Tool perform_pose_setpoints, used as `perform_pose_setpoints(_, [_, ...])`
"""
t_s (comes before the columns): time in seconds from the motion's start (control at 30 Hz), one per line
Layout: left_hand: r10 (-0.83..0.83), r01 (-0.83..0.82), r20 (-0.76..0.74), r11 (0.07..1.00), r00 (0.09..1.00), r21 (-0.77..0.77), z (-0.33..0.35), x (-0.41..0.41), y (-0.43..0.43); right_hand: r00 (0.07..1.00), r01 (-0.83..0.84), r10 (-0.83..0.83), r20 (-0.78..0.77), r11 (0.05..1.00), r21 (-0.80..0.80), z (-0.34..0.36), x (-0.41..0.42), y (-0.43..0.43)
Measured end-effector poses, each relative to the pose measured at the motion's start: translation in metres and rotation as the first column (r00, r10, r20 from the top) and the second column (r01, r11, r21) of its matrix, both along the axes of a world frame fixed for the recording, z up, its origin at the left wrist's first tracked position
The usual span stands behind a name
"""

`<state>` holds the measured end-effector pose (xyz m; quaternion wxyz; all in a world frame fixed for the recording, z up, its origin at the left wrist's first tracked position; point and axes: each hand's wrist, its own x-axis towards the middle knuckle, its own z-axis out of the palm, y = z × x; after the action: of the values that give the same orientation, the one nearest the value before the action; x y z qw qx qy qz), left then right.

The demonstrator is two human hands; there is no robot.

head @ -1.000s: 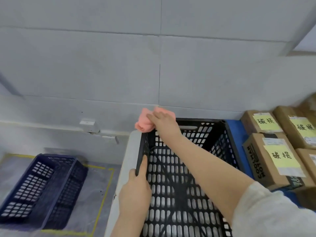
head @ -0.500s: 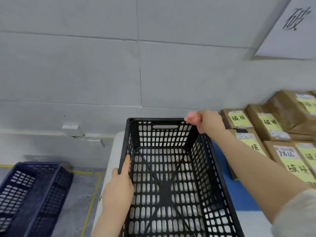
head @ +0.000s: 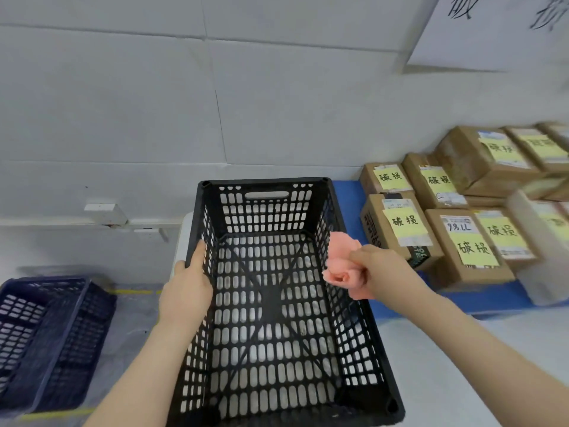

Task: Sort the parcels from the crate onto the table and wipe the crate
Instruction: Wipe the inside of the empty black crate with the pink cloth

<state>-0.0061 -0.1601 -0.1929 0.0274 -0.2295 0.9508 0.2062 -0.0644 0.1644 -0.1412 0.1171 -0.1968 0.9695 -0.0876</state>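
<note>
- Centrally, a black slotted plastic crate (head: 264,211) stands on the white table (head: 431,349), its left side near the table's left edge; the pale tabletop shows through its perforated bottom.
- The left hand (head: 187,291) grasps the crate's left rim about halfway along, with one digit stretched forward along the top edge.
- The right hand (head: 388,272) is clenched round a bunched pink cloth (head: 341,266), which it holds at the crate's right rim, roughly opposite the left hand.
- To the right of the crate, brown cardboard parcels (head: 397,226) sit close together in rows on a blue mat (head: 348,195) against the wall, some stacked on others; each visible top carries a yellow note with handwritten characters.
- A white sheet with large dark brush-written characters (head: 492,26) hangs on the wall above the parcels.
- Down on the floor (head: 132,318) to the left, well apart from the table, lies a dark blue slotted crate (head: 46,334), beside strips of yellow tape (head: 132,291).
</note>
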Motion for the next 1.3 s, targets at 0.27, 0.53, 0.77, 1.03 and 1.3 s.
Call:
perform_pose_setpoints(0.27, [-0.020,0.020,0.012,0.999,1.000,-0.031,-0.003,0.001,-0.001,0.956,-0.018,0.109,0.271,0.948,-0.318,0.021,0.157,0.053])
perform_pose_setpoints(0.53, [-0.111,0.141,-0.125,0.954,0.986,0.265,0.011,0.043,-0.007,0.969,0.088,0.017,0.247,0.909,-0.407,0.014,0.170,0.050])
perform_pose_setpoints(0.77, [0.034,-0.016,-0.047,0.936,0.998,0.352,-0.005,0.099,0.008,0.973,0.176,-0.140,0.184,0.966,-0.192,0.008,0.145,0.037])
perform_pose_setpoints(1.03, [0.091,-0.086,0.013,0.883,0.996,0.462,0.018,0.033,-0.003,0.986,0.166,-0.168,0.001,0.978,-0.122,0.004,0.072,0.005])
perform_pose_setpoints(1.3, [0.143,-0.036,-0.118,0.772,0.983,0.634,-0.005,0.062,-0.006,0.980,-0.111,0.059,-0.192,0.955,-0.274,-0.016,0.111,0.032])
